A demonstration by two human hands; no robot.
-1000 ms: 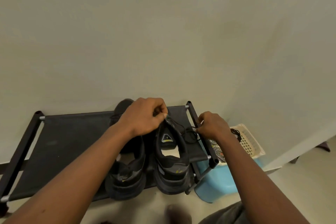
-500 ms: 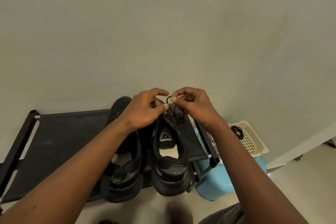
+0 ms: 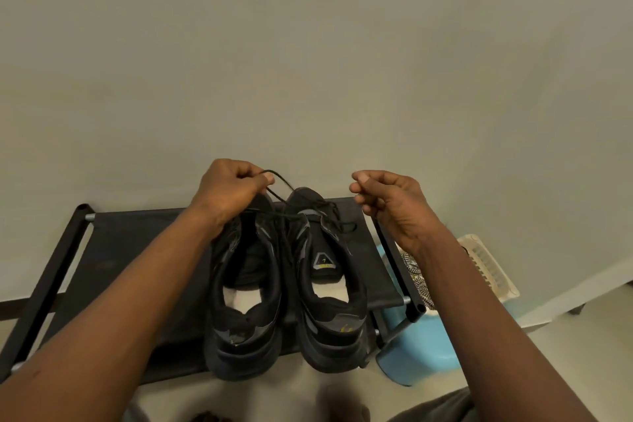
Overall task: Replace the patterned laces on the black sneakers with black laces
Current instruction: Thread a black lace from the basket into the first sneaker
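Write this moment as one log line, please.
step: lacing | left hand: pinches black lace above sneakers | right hand: curled, grip unclear | patterned laces: beside rack

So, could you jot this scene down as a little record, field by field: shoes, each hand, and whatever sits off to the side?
Shoes: pair of black sneakers, side by side on a black fabric rack, heels toward the camera
Left hand: pinches a thin black lace above the toes
Right hand: fingers curled, clear of the shoes; any lace in it is not visible
Side: black-and-white patterned laces in a cream plastic basket over a blue tub
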